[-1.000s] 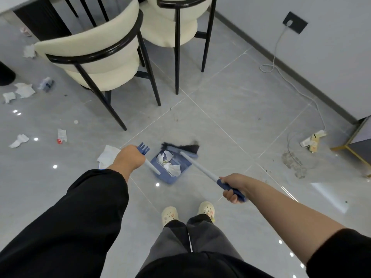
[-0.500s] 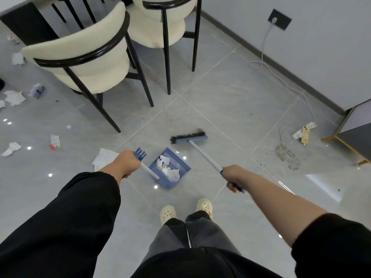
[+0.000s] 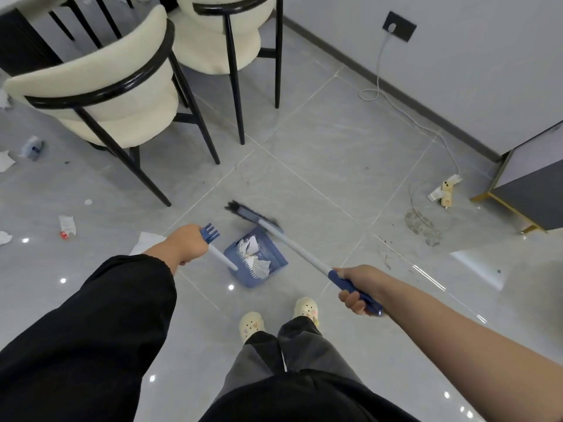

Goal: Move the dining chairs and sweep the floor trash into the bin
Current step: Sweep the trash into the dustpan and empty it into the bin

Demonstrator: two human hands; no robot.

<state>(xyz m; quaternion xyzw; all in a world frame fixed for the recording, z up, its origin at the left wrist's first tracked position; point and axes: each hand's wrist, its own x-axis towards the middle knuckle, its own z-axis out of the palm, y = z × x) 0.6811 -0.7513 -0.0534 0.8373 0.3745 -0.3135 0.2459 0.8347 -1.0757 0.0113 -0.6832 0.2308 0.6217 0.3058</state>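
Your right hand (image 3: 359, 287) grips the broom (image 3: 292, 244) by its blue end, the shaft running far-left to bristles just beyond the floor-set dustpan (image 3: 274, 251), whose handle your left hand (image 3: 185, 245) holds, while paper scraps (image 3: 67, 225) lie well left, nearer that hand.

Floor tiles (image 3: 335, 141) are rendered glossy and smooth — lights are mirrored. Chair (image 3: 91, 68) is upholstered in nubby cream cloth on glossy black metal tubing. Dustpan (image 3: 274, 254) is seen as matt blue plastic — crumpled white paper (image 3: 262, 266) inside. Broom (image 3: 298, 248) handle is finished smooth white
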